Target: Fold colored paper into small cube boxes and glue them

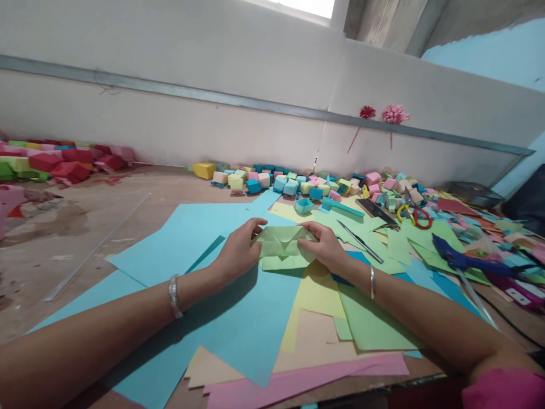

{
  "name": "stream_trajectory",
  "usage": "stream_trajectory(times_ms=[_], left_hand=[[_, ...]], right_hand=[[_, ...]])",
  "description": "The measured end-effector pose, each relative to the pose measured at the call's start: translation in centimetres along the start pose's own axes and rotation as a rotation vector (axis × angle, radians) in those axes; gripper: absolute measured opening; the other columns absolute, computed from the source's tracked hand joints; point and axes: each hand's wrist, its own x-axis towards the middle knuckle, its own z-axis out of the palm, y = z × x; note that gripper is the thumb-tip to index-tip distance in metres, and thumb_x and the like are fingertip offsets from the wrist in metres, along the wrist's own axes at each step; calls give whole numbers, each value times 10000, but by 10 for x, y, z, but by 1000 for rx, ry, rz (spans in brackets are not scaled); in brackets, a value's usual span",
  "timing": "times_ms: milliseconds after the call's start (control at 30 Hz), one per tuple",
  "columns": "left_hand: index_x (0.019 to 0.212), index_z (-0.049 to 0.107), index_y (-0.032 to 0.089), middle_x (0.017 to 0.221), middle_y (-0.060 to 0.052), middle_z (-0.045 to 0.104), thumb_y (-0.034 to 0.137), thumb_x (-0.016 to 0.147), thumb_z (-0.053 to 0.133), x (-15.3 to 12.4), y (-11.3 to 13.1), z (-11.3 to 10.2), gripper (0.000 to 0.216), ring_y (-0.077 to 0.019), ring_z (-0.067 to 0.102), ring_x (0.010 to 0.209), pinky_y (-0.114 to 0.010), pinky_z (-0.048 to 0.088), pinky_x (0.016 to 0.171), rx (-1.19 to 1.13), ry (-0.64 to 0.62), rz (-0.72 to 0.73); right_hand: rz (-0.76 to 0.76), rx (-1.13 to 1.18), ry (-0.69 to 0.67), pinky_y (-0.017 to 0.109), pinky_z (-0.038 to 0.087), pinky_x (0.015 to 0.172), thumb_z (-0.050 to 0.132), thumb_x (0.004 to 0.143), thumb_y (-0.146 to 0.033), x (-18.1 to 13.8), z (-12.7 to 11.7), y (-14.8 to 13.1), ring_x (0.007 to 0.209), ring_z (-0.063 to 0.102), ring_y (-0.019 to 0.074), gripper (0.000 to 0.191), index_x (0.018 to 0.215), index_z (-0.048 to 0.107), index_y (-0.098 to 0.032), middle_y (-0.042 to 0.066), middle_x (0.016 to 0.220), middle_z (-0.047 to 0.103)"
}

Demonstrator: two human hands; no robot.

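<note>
A pale green piece of folded paper (283, 248), creased with a pointed flap in its middle, is held up between both hands over blue sheets of paper (238, 318). My left hand (242, 245) pinches its left end, thumb in front and fingers curled behind. At the right end, my right hand (326, 247) grips the paper the same way, with the thumb on its near face. Close beyond the hands sits a small open blue paper box (304, 205). A slim pen-like cutter (360, 241) lies right of my right hand on green paper.
Many small coloured paper boxes (290, 187) line the wall; red and pink ones (70, 165) are heaped at the left. Scissors (414, 216), a blue glue gun (464, 258) and paper scraps crowd the right. A clear strip (97, 247) lies at the left.
</note>
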Motion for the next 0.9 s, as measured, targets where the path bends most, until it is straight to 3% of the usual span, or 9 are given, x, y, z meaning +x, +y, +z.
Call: stream_trajectory(times_ms=[100,200,433,600,800,900], left_hand=[[1163,522,168,823,-26,612,116,736,444,4,-1,-2,438,-173,581,757,-275,457,656,9,-5,-14],[1082,588,179,816,-25,625,101,726,419,5,-2,-1,401,-165,575,740,-259,433,641,44,-23,-23],[870,612,194,781,0,617,271,734,592,5,-1,1,158,-160,553,731,-252,390,645,157,-19,31],[756,614,186,732,6,611,205,714,586,4,0,-1,54,-150,536,698,-252,375,632,201,-57,112],[707,641,186,724,-8,588,97,700,498,5,-2,-5,168,-152,546,693,-253,401,631,250,-116,205],[840,687,197,785,-34,604,67,724,464,4,-2,-5,283,-173,557,749,-263,397,635,365,-163,262]], right_hand=[[-78,-234,9,268,471,699,565,693,-173,4,-5,4,785,608,165,274,958,635,-172,17,863,677],[-152,-408,3,248,439,670,565,696,-161,5,-7,6,739,584,147,214,894,646,-180,-4,803,661],[-208,-466,13,231,382,597,633,766,-297,0,1,0,643,518,119,132,816,660,-178,-2,739,639],[-304,-528,20,233,380,610,649,750,-222,1,1,2,634,508,119,64,704,632,-181,-9,683,612],[-386,-767,-87,260,366,689,588,767,-92,5,-5,7,780,539,152,106,763,650,-178,24,797,637],[-387,-976,-119,286,315,691,601,796,-123,6,-7,6,815,512,168,105,744,670,-183,29,790,650]])
